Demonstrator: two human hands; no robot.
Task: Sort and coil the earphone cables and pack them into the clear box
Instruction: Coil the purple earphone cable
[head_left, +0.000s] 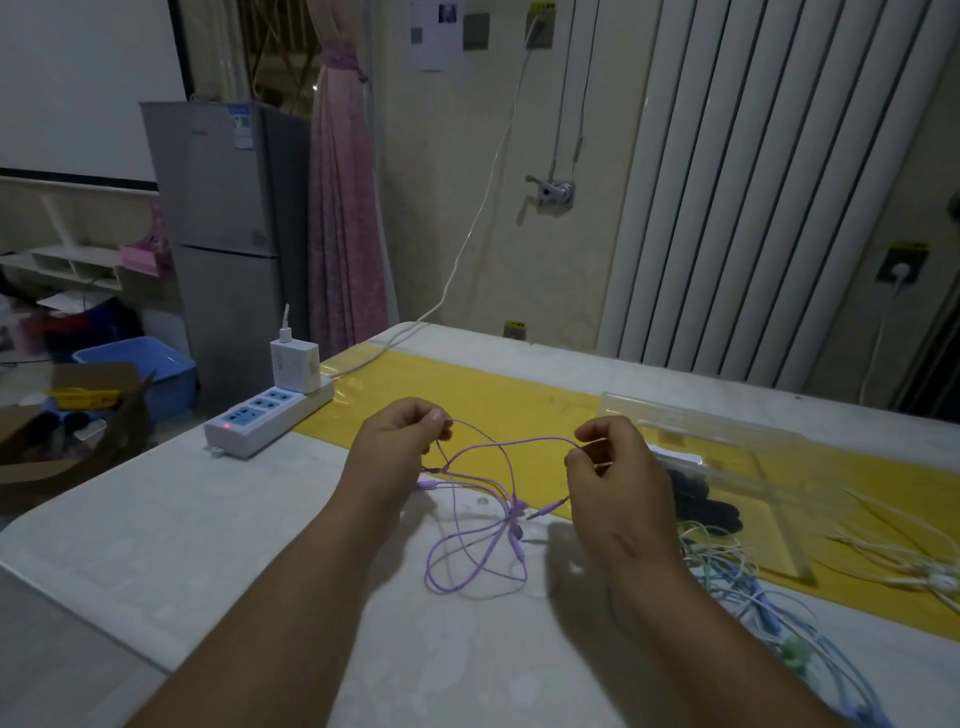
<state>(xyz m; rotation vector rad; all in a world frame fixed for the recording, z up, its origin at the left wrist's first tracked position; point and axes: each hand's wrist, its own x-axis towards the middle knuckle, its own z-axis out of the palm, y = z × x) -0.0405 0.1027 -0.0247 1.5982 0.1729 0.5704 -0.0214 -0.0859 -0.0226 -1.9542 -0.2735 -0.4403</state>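
Note:
A purple earphone cable (475, 551) hangs in loose loops between my hands and trails onto the table below them. My left hand (395, 441) pinches one stretch of it at the upper left. My right hand (608, 462) pinches another stretch at the right. The clear box (727, 441) lies open to the right of my right hand, with a black cable (701, 501) coiled by it. More cables lie tangled on the right: green and blue ones (748, 587) and a white one (904, 561).
A white power strip (265, 418) with a charger plugged in sits at the table's far left edge. A yellow sheet (498, 395) crosses the white table (208, 530). Beyond the edge stand a fridge, a blue tub and cardboard boxes.

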